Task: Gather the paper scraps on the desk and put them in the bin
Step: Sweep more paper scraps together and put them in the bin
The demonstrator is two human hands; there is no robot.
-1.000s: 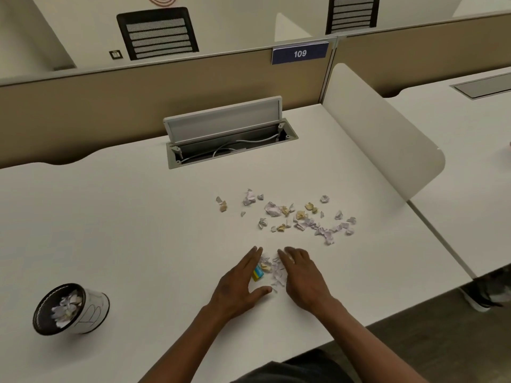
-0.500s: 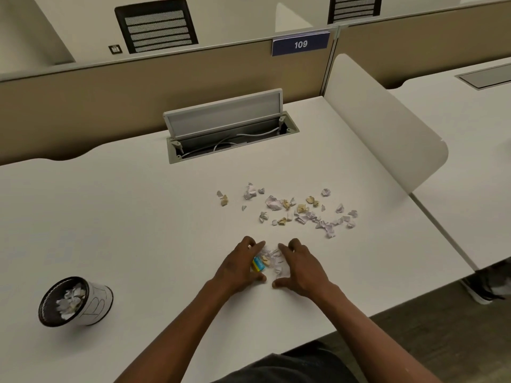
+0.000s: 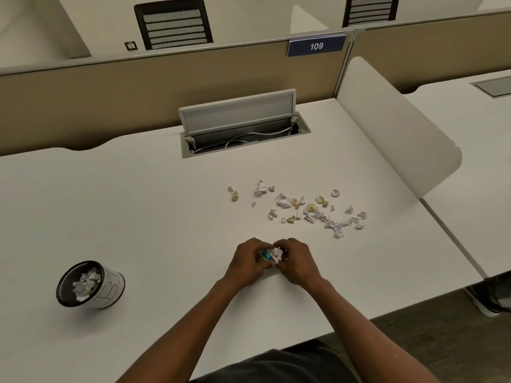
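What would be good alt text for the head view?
Two hands, left hand and right hand, cup a bundle of paper scraps on a white desk. More loose scraps lie beyond; a small bin stands at left.

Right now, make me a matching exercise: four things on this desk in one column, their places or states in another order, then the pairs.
Things
1. bin
2. cable hatch
3. loose scraps
4. small bundle of scraps

Places or states
A. lid propped open, at the back of the desk
B. pinched between both hands
C. scattered past the hands, toward the right
D. at the left, already holding paper

Pairs: 1-D, 2-A, 3-C, 4-B
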